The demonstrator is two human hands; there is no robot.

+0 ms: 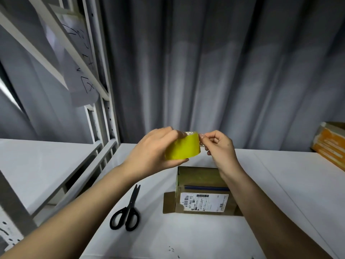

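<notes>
My left hand (151,148) grips a yellow roll of tape (183,148), held up above the table. My right hand (218,146) pinches at the roll's upper right edge with thumb and forefinger; I cannot see a loose tape end. Below the hands a small brown cardboard box (203,193) with a white shipping label sits on the white table (168,238), one side flap lying open to the left. My right forearm hides the box's right part.
Black-handled scissors (128,212) lie shut on the table left of the box. A white metal shelf rack (104,128) with a hanging paper stands at left. An orange-printed carton (330,144) sits at the far right. Grey curtains hang behind.
</notes>
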